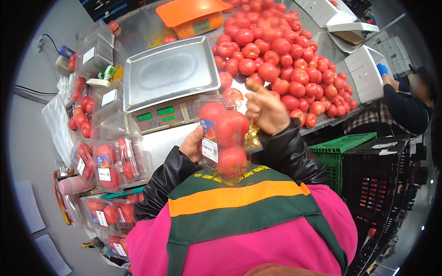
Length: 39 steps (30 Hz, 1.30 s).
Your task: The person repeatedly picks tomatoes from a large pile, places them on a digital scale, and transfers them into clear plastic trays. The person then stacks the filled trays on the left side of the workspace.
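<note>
My left hand (192, 144) grips the left side of a clear plastic clamshell box (224, 138) filled with several red tomatoes; a printed label is on its front. To the right of the box, my right hand (267, 108) is raised, its fingers apart and slightly blurred, with nothing seen in it. Whether a fingertip touches the box edge I cannot tell. Behind both hands lies a large heap of loose tomatoes (269, 70). A weighing scale with a bare metal pan (171, 74) stands beyond the box, its displays lit green.
An orange scale (198, 26) stands at the back. Stacked clear boxes (93, 57) and packed tomato boxes (107, 167) line the left. At the right are white foam boxes (367, 69), a green crate (345, 143), a black crate (371, 179) and a person in blue gloves (382, 69).
</note>
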Each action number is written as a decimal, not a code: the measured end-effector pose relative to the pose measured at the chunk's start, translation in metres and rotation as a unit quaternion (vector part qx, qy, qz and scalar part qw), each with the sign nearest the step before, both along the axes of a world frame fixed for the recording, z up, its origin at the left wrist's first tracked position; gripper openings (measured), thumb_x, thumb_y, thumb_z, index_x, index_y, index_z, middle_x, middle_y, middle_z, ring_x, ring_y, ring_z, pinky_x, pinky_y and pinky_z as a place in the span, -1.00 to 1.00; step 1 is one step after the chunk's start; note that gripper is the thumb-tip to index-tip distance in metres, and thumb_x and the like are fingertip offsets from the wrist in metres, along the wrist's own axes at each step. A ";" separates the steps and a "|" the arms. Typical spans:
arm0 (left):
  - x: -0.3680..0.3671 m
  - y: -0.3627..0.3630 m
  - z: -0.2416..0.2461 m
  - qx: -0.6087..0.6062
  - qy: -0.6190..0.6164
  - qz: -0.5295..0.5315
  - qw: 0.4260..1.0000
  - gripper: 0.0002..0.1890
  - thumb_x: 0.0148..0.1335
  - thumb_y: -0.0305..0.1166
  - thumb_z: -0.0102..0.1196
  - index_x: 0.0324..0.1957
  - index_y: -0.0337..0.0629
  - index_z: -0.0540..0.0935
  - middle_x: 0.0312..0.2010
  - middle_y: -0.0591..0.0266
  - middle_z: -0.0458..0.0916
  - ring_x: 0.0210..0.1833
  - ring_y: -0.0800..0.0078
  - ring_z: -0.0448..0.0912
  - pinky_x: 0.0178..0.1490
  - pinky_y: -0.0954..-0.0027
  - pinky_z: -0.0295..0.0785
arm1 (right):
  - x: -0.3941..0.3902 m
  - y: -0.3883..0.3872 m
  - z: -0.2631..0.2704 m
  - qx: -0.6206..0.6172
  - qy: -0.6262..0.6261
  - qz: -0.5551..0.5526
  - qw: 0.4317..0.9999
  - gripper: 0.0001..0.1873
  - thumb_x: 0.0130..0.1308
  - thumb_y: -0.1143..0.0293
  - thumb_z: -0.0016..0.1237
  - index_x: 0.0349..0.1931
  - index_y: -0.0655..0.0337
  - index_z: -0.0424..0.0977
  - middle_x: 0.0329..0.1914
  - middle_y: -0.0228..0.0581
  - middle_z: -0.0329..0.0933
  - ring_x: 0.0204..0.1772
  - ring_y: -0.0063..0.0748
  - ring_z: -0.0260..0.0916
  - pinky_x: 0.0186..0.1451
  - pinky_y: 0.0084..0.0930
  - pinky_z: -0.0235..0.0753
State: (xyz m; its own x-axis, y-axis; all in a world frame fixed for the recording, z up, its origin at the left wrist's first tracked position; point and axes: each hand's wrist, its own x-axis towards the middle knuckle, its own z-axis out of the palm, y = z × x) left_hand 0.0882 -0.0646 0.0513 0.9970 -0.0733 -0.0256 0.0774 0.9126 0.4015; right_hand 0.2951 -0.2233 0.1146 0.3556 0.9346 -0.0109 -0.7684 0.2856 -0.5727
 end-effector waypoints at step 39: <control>0.096 -0.052 -0.018 0.289 0.095 -0.221 0.927 -0.46 0.46 -0.21 -0.03 0.40 -0.12 0.23 0.20 0.10 0.44 0.14 0.28 0.49 0.18 0.23 0.46 | -0.243 -0.566 0.319 -0.730 -0.335 -0.589 -0.086 -0.08 0.03 -0.04 0.25 0.25 0.50 0.29 0.18 0.18 0.47 0.23 -0.08 0.45 0.30 -0.36 0.35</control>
